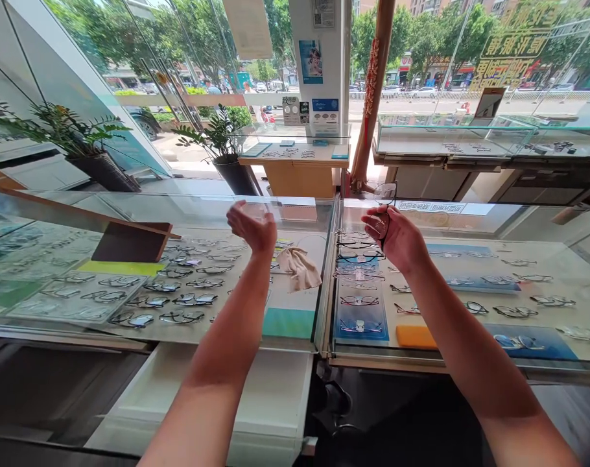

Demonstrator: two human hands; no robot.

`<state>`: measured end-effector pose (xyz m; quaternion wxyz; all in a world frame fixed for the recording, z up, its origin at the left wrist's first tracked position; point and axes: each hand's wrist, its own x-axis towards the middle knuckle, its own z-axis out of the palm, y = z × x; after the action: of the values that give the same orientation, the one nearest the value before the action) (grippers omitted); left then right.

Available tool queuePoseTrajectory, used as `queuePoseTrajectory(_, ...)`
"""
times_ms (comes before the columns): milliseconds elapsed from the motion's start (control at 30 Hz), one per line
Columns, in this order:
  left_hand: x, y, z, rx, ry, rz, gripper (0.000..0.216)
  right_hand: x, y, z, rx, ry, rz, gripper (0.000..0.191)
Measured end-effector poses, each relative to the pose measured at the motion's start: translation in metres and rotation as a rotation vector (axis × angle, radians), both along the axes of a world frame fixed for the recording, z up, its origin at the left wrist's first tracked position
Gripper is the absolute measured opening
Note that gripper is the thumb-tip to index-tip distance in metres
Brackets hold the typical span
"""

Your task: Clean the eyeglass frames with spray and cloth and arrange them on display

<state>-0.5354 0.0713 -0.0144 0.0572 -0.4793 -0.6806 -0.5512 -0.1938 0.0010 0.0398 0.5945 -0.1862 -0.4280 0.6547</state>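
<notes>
My right hand (396, 235) is raised over the right glass showcase, closed around a pair of dark-framed glasses (385, 202); one clear lens sticks up above the fingers. Held up over the left glass showcase (129, 207), my left hand (252, 227) shows its palm turned upward, fingers loosely curled and apart, holding nothing. A beige cleaning cloth (299, 267) lies on the glass just below and right of the left hand. Rows of spectacle frames (178, 299) fill both cases under the glass.
A brown stand (132, 241) leans on the left case. An orange pad (415, 336) lies in the right case (542, 259). Two potted plants (227, 146) stand by the windows, with another wooden counter (299, 170) and a glass counter (450, 133) behind. An open white drawer (256, 402) sits below.
</notes>
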Motion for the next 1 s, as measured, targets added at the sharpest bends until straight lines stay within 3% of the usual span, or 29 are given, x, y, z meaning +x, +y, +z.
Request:
queuePoseTrajectory(100,0.015,-0.013,0.021,0.029,0.104,-0.069,0.041,0.0,0.0,0.0,0.007,0.004,0.002,0.015)
queuePoseTrajectory(167,0.021,-0.017,0.027,-0.159,0.201,-0.276,0.025,0.001,0.001,0.0,0.011,0.01,0.008,0.016)
queuePoseTrajectory(233,0.022,-0.018,0.027,-0.429,0.284,-0.437,0.015,0.002,0.001,-0.001,0.015,0.012,0.009,0.017)
queuePoseTrajectory(333,0.017,-0.017,0.019,-0.778,0.343,-0.549,0.016,0.004,0.003,-0.003,0.017,0.004,-0.008,0.015)
queuePoseTrajectory(533,0.012,-0.014,0.009,-1.027,0.308,-0.624,0.016,0.004,0.003,-0.005,0.02,-0.004,-0.02,0.015)
queuePoseTrajectory(700,0.014,-0.014,0.016,-0.973,0.243,-0.649,0.021,0.004,0.003,-0.005,0.035,0.006,0.002,0.014)
queuePoseTrajectory(867,0.018,-0.018,0.033,-0.718,0.093,-0.711,0.015,0.005,0.001,-0.004,0.039,-0.001,0.015,0.016)
queuePoseTrajectory(1000,0.031,-0.027,0.046,-0.532,-0.068,-0.797,0.023,0.003,-0.001,-0.003,0.047,-0.015,0.03,0.018)
